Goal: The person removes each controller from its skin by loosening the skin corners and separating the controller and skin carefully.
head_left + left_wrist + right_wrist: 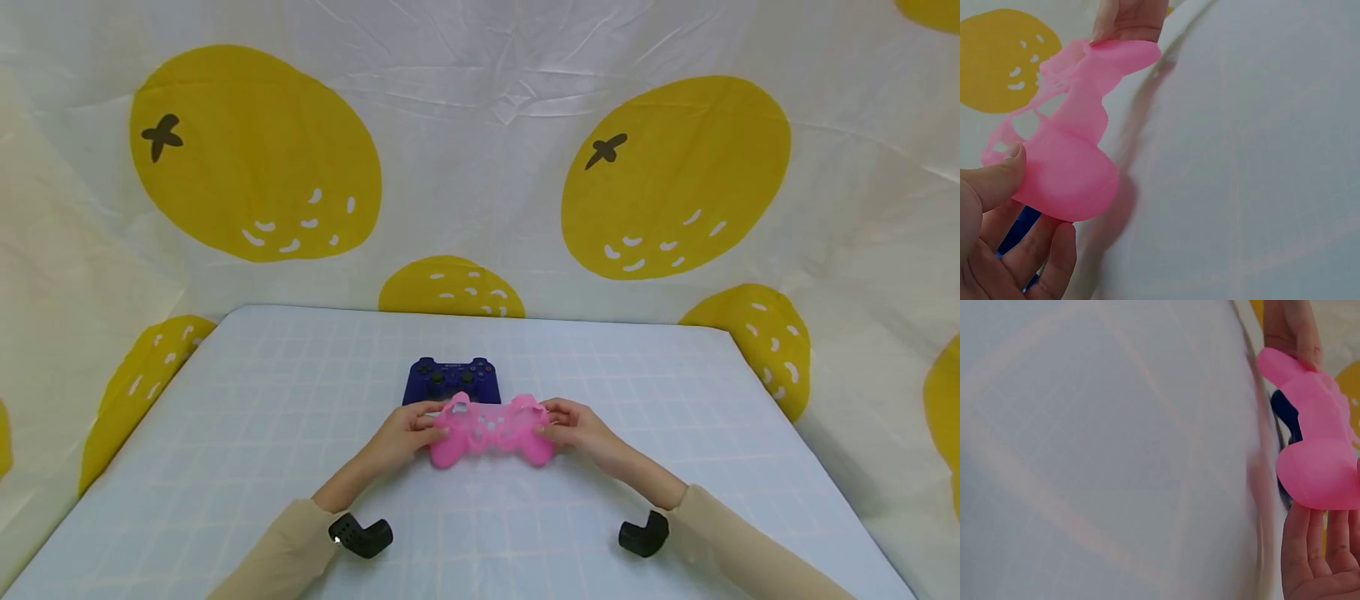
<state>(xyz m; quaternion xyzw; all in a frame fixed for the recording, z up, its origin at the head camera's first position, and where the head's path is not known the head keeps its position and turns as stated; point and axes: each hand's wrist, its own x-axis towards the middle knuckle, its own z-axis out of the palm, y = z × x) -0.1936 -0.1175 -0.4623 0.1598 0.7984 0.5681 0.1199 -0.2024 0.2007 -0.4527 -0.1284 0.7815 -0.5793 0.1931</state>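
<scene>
A pink silicone controller cover is held between both hands above the table, its button cutouts facing up. My left hand pinches its left grip, thumb on top and fingers beneath, as the left wrist view of the cover shows. My right hand pinches the other end the same way; in the right wrist view its fingers lie under the cover. Just behind, a dark blue game controller lies on the table, its lower part hidden by the cover and left hand.
The table has a pale checked cloth. Behind it and at the sides hangs a white curtain with big yellow fruit prints. A black wrist camera sits at the left cuff, another black camera at the right cuff.
</scene>
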